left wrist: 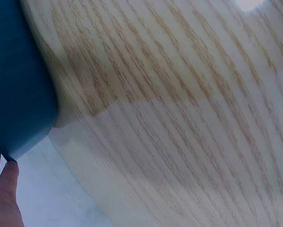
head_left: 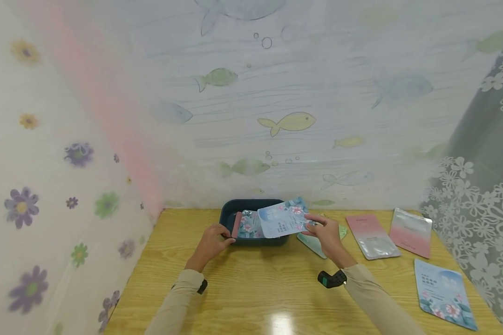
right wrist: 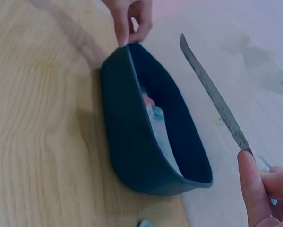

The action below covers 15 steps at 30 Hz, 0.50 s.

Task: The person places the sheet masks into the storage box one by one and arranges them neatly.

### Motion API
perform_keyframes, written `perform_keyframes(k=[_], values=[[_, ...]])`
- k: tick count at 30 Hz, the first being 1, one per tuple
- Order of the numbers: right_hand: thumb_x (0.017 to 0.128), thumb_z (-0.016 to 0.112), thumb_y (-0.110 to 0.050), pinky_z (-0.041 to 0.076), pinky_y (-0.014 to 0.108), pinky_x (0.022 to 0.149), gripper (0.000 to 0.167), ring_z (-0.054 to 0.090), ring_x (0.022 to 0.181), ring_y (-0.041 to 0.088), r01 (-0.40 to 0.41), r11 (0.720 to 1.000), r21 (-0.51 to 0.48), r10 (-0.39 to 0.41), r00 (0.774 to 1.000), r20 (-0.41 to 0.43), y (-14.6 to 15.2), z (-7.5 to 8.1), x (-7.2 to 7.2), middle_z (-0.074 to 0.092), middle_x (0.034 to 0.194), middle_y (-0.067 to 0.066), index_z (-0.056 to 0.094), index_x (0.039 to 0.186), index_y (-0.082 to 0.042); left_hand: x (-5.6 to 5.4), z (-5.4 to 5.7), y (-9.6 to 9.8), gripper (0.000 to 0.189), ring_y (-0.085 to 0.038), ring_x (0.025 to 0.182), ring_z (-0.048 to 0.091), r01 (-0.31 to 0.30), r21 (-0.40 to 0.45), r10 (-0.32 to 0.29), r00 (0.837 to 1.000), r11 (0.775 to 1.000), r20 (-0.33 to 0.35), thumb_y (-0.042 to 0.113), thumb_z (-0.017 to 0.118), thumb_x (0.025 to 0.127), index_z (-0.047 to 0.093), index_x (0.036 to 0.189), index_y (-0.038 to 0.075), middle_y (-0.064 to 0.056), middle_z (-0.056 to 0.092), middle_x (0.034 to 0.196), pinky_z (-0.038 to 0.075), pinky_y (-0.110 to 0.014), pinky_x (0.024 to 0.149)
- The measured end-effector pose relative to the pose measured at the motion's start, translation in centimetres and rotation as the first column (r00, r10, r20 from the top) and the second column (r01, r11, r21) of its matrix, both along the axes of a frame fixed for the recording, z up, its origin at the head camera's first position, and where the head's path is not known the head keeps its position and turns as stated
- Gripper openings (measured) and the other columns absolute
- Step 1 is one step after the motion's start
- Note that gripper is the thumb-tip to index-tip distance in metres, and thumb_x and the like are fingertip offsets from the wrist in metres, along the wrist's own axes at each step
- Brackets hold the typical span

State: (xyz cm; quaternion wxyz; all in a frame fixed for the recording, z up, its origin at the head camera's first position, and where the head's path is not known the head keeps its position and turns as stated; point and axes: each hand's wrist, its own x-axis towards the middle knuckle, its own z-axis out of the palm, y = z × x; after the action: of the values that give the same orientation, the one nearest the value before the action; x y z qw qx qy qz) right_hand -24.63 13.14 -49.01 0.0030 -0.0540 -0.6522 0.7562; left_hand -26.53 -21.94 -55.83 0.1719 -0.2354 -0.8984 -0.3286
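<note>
A dark blue plastic bin stands at the back of the wooden table against the curtain. My left hand pinches the bin's near left corner at the rim, as the right wrist view also shows. My right hand holds a light blue floral sachet by its right end, tilted above the bin's right part. That sachet appears edge-on in the right wrist view. Inside the bin lie another floral sachet and a pink packet, both partly hidden.
Pale green packets lie under my right hand, partly covered. Right of them are two pink-and-silver packets, and a blue floral sachet lies near the table's right edge. Patterned curtains border the table behind and at the sides.
</note>
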Motion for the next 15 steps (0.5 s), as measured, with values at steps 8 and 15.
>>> perform_keyframes(k=[8,15], values=[[0.087,0.053,0.016,0.055,0.035,0.073,0.032,0.068,0.079,0.021,0.007,1.0,0.017,-0.007,1.0,0.013,-2.1,-0.2,-1.2,0.047,0.129,0.027,0.056,0.119,0.015,0.0,0.0,-0.1,0.017,-0.015,0.076,0.054,-0.001,-0.011,0.001,1.0,1.0,0.005,0.016,0.083,0.073,0.067,0.075,0.011,0.002,0.06,0.077,0.049,-0.033,0.068],[0.086,0.056,0.014,0.055,0.037,0.075,0.031,0.067,0.086,0.03,0.014,0.999,0.049,-0.015,1.0,0.01,-4.3,-0.6,-2.0,0.05,0.13,0.024,0.059,0.117,0.012,-0.1,-0.2,-0.1,0.017,-0.014,0.076,0.054,-0.013,-0.017,0.013,1.0,1.0,0.017,0.016,0.083,0.073,0.067,0.075,0.012,0.004,0.059,0.078,0.049,-0.032,0.068]])
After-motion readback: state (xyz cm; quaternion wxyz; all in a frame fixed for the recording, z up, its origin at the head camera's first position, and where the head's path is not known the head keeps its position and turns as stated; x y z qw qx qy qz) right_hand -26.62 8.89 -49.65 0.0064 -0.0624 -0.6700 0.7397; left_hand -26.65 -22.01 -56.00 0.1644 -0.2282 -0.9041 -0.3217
